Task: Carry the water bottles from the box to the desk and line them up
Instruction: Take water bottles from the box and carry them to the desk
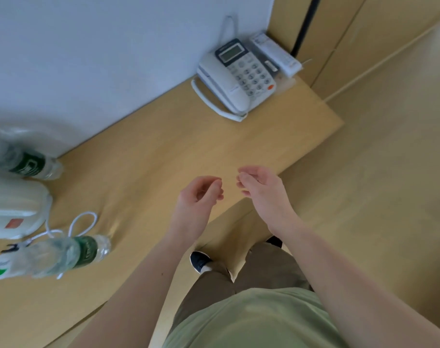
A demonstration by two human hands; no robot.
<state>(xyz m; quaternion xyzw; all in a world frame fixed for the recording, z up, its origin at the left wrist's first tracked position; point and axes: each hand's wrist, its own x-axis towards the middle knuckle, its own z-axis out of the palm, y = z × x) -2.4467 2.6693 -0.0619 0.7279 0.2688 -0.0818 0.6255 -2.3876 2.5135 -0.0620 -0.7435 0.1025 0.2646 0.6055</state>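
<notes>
Hands [200, 192] [260, 188] empty over desk [163, 151], bottles [60, 254] [28, 163], phone [239, 76] beside

Desk [178, 146]: light wood-look top, smooth, slight sheen. Two bottles [63, 254] at left of frame: clear crinkly plastic w/ green labels. Phone [239, 76], upper centre: matt grey-white plastic.

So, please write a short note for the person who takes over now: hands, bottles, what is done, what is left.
Left hand and right hand: both empty, fingers loosely curled, above the desk edge.
Bottles: two in view at the left of the desk, the far bottle by the wall and the near bottle by a white cord.
Done: those two are on the desk.
Left: the box is out of view, so the remaining count is unknown; fetch the rest and straighten the line.
</notes>
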